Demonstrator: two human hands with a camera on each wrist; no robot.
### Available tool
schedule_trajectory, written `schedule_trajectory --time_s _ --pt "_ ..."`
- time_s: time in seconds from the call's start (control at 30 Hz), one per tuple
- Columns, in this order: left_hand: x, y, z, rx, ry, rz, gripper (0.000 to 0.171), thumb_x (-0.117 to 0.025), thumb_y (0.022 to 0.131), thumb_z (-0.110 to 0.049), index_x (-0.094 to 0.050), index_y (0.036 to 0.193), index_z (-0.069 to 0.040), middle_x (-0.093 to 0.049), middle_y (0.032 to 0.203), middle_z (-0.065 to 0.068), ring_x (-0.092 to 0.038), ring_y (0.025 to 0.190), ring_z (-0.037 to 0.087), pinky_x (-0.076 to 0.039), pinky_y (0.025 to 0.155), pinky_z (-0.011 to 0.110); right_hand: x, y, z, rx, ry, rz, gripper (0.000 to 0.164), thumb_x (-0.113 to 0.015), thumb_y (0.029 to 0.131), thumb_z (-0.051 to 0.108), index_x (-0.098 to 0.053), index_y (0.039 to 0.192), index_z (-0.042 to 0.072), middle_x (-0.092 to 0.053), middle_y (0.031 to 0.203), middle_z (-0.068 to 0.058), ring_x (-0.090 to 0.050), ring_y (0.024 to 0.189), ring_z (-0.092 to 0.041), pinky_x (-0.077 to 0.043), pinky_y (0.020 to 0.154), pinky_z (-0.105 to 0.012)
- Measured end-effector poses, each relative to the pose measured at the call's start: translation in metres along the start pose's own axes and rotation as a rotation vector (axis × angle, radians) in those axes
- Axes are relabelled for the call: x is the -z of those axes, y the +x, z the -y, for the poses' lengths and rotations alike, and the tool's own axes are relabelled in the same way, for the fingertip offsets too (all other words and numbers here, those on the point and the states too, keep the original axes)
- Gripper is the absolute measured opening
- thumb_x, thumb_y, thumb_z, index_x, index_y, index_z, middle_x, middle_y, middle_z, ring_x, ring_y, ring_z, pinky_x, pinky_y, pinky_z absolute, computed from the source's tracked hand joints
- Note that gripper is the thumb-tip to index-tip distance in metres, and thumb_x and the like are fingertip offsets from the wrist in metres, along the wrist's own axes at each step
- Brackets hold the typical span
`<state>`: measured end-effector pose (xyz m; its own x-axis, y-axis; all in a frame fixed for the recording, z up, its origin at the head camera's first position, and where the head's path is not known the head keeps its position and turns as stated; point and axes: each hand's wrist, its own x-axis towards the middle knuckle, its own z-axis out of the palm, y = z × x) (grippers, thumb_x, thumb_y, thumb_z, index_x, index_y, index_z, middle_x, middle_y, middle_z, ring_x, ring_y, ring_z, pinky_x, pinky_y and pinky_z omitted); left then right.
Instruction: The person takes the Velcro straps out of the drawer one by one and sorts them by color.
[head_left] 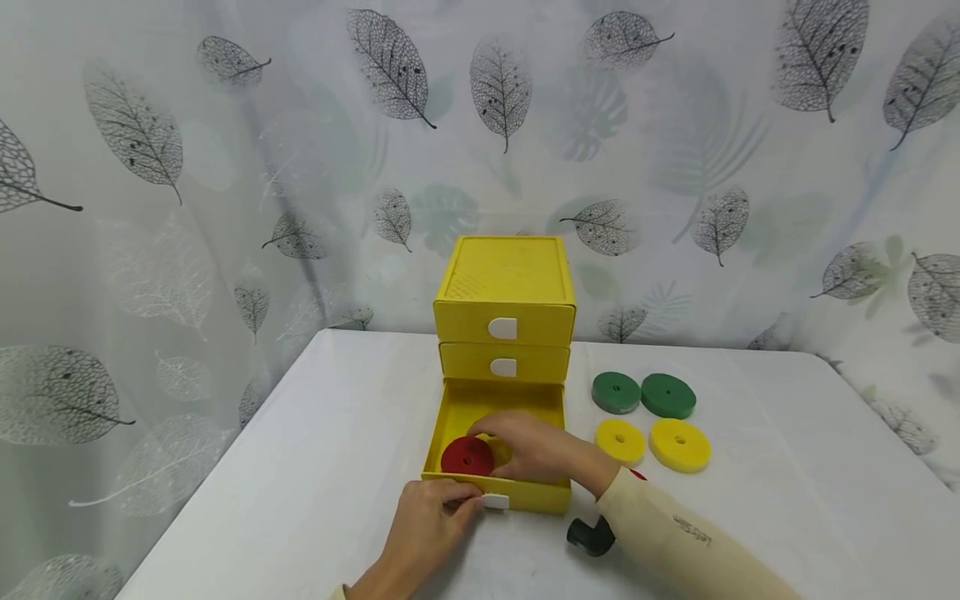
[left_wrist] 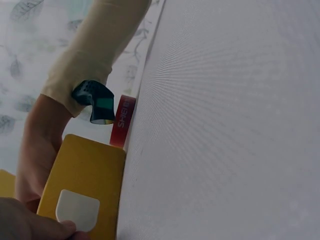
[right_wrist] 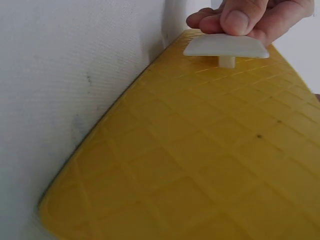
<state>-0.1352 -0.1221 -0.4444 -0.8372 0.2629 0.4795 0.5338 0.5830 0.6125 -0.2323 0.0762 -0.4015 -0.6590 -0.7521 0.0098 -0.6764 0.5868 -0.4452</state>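
A yellow cabinet (head_left: 505,271) has its bottom drawer (head_left: 546,497) pulled out. My left hand (head_left: 431,518) pinches the white tab handle (head_left: 497,501) on that drawer's front; the thumb lies against the tab (left_wrist: 78,210) in the left wrist view. Inside the drawer, my right hand (head_left: 528,446) grips a red disc (head_left: 461,460) with a small centre hole, fingers at its far edge and thumb at its near edge. The disc sits in the drawer's front left corner. In the right wrist view, the patterned drawer front (right_wrist: 175,140) hides the right hand.
Right of the cabinet lie two green discs (head_left: 617,392) and two yellow discs (head_left: 679,445). Another red piece (left_wrist: 122,121) lies on the table, mostly behind the right sleeve in the head view. A dark curved fitting (head_left: 591,536) hangs under that sleeve. A leaf-print curtain (head_left: 465,167) backs the table.
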Motion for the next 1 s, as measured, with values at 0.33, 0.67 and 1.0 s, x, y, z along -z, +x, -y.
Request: schedule_trajectory --time_s 0.33,0.67,1.0 --pt "0.000 -0.001 0.000 -0.005 0.003 -0.009 0.007 -0.088 0.084 -0.006 -0.084 0.088 -0.011 -0.076 0.081 -0.007 -0.065 0.074 0.002 -0.059 0.070 0.029 -0.006 0.009 -0.001 0.023 0.037 0.034 0.055 -0.087 0.088 0.019 -0.065 0.137 0.009 -0.068 0.127 0.002 -0.061 0.112 -0.013 -0.049 0.102 -0.032" --pt "-0.002 -0.001 0.003 -0.018 0.001 -0.011 0.008 -0.088 0.083 -0.006 -0.084 0.088 -0.012 -0.076 0.081 -0.007 -0.066 0.077 0.002 -0.059 0.070 0.028 -0.011 0.015 -0.001 0.110 0.021 0.006 0.050 -0.084 0.090 0.015 -0.065 0.135 0.008 -0.068 0.126 -0.001 -0.060 0.111 -0.014 -0.050 0.099 -0.029" --pt "-0.001 -0.001 0.003 0.022 0.000 0.018 0.008 -0.087 0.084 -0.005 -0.084 0.089 -0.010 -0.076 0.083 -0.008 -0.065 0.076 0.001 -0.059 0.071 0.029 -0.009 0.014 -0.004 0.067 0.049 -0.017 0.050 -0.088 0.086 0.019 -0.067 0.130 0.009 -0.068 0.122 0.001 -0.060 0.106 -0.013 -0.051 0.095 -0.028"
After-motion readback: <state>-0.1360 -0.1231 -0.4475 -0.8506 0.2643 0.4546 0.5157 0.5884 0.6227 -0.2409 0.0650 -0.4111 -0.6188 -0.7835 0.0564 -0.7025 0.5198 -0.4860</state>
